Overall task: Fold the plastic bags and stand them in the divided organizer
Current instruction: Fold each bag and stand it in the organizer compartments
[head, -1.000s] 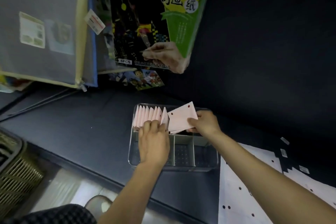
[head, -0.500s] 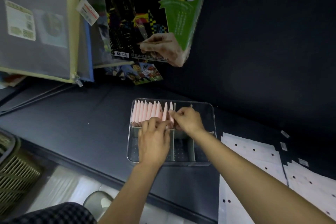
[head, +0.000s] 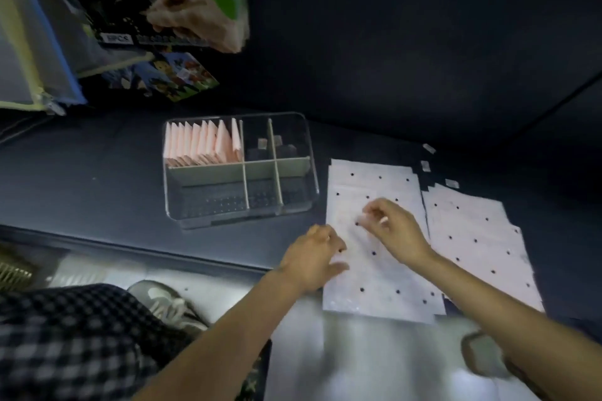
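A dim scene is rendered with a blue cast, the dark table [head: 97, 172] barely lit. Glare is thrown off the pale floor [head: 358, 361] below the fingers [head: 374, 212]. Motion blur softens both hands, and straight edges are bowed by wide-angle distortion.

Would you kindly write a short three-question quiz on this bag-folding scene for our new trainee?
1. True or false: the folded pink bags fill every compartment of the organizer.
2. Which hand pinches the top sheet of the flat bags: A left, B right?
3. How many stacks of flat bags lie right of the organizer?

Key: 1 false, only the far left compartment. 2 B, the right hand; the left hand rests at the stack's edge. 3 two.
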Available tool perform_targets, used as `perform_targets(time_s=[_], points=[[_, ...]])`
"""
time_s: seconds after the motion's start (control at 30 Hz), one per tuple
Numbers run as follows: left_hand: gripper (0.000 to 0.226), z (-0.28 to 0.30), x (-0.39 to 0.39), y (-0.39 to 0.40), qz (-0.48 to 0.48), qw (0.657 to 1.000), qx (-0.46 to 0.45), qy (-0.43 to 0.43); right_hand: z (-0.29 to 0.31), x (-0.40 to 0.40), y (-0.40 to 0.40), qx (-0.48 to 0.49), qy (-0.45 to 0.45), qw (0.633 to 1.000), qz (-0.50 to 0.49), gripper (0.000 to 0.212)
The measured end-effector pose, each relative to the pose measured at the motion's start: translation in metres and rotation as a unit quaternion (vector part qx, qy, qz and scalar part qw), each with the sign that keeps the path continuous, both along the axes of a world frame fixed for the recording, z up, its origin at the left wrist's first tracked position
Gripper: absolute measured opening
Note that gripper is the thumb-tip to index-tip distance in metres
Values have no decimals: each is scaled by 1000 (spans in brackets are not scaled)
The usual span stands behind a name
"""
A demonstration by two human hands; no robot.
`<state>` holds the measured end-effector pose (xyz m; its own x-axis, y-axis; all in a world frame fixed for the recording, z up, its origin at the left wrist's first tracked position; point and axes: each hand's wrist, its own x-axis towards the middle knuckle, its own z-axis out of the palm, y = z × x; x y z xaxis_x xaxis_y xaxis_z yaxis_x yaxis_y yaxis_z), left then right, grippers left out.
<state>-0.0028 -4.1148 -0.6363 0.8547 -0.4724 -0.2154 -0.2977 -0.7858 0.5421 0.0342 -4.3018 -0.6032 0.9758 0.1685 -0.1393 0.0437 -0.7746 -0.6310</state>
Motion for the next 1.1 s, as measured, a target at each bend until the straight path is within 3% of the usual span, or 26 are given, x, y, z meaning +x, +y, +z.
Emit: perform_targets(time_s=[0.1,0.2,0.3,0.43,0.57,0.67,0.8,0.9,0.97,1.1], points=[[87,-28,-33,-20,-121,987,108,12,-23,-61,-69,-132,63,986,73,61],[96,-46,-50,-18,-141,977,158,-40,-47,-100,-106,-198,85,964,156,82],[72,-48,-51,-12,-115,986,109,-49,-60,-114,-116,-220,34,959,178,68],[37,-34,-46,-12,-56,998,28,8,-60,-109,-119,-148,32,978,142,42],[25,-22,-49,-9,-50,998,8,39,-51,-100,-127,-115,101,976,153,54],[20,-21,-57,-10,-18,998,-36,39,-49,-100,-127,-109,97,984,107,59],[11,-16,-58,-18,68,989,-108,81,-56,-105,-122,-150,31,980,128,46],[14,-10,-55,-18,88,977,-145,129,-57,-106,-123,-190,-27,970,148,30],[3,-3,-54,-16,78,970,-154,173,-53,-105,-120,-199,-39,969,144,26],[57,16,-46,-15,92,973,-159,140,-28,-92,-108,-77,48,988,125,10]])
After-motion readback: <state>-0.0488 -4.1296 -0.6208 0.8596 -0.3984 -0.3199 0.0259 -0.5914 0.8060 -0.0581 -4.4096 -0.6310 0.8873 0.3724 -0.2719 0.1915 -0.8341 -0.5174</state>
